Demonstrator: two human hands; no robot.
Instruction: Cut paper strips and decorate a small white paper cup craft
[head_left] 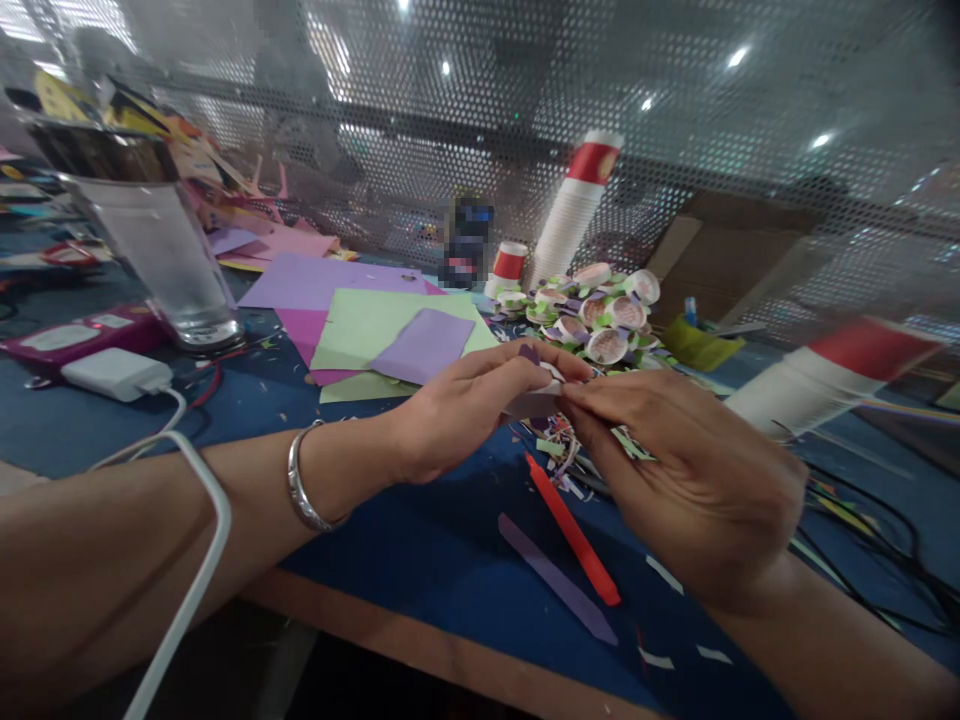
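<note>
My left hand (457,415), with a silver bangle at the wrist, is closed around a small white paper-cup piece (534,404) with dark purple paper on it. The thumb and fingers of my right hand (690,480) pinch at the right edge of the same piece; the fingers hide most of it. Below my hands, a red pen (574,530) and a purple paper strip (556,580) lie on the blue table (420,560). Behind them is a heap of round cup pieces (606,346) with green and purple paper.
Green paper sheets (360,335) and purple ones lie left of centre. A glass of water (165,250) stands near a white charger (116,373), whose cable crosses my left forearm. Paper-cup stacks (566,220) stand behind; another cup stack (817,375) lies right, near black cables (892,530).
</note>
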